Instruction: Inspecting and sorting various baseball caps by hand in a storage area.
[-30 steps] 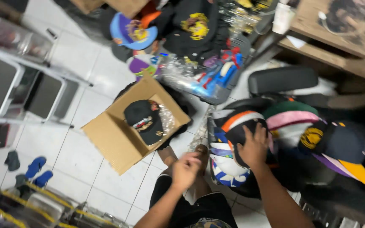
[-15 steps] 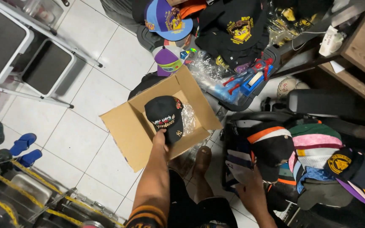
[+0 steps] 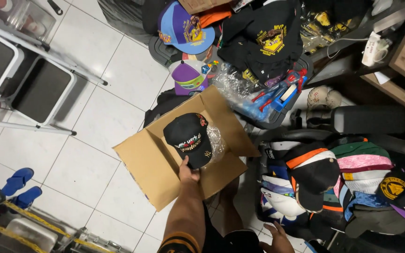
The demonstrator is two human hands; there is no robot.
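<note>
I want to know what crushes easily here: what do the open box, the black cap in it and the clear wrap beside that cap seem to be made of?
The box looks like plain brown cardboard: matte, with folded flaps. The black cap, gripped at its brim by the left hand, looks like woven cloth with stitched lettering, though the weave is too small to confirm. The wrap seems thin clear plastic: crinkled and shiny.

A cap (image 3: pixel 189 138) is lying inside the open cardboard box (image 3: pixel 155 171), just ahead of the left hand (image 3: pixel 188 172) fingers (image 3: pixel 183 164) touching its brim. The stacked caps (image 3: pixel 324 180) are sitting right of those fingers, beyond the right hand (image 3: pixel 277 236).
</note>
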